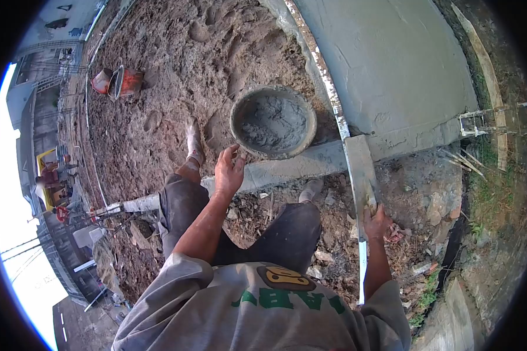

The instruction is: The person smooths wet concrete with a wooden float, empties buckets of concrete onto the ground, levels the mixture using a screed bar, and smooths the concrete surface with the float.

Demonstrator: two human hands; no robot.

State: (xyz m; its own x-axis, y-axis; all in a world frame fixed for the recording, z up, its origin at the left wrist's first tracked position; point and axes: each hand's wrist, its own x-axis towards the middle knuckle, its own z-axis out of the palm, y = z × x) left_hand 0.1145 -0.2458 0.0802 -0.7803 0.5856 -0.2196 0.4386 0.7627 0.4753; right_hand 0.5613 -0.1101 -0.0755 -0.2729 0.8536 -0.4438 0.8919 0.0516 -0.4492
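Observation:
My left hand (pixel 229 171) hangs with its fingers apart and nothing in them, close by the rim of a round basin (pixel 238 136). Wet grey mortar (pixel 275 121) lies inside the basin. My right hand (pixel 376 223) is closed around the near end of a long, flat plastering trowel (pixel 362 165) coated in grey cement; the handle is mostly hidden by my fingers. Beside the trowel runs a long straight pale-edged strip (pixel 337 111). Beyond it spreads a smooth grey cement surface (pixel 395 64).
A narrow concrete beam (pixel 263 175) crosses in front of my legs, with rubble (pixel 328 234) below it. Footprinted mud (pixel 170 64) lies to the left, with orange-red buckets (pixel 129 82). A wooden plank (pixel 483 64) lies far right. Another person (pixel 51 175) is at the far left.

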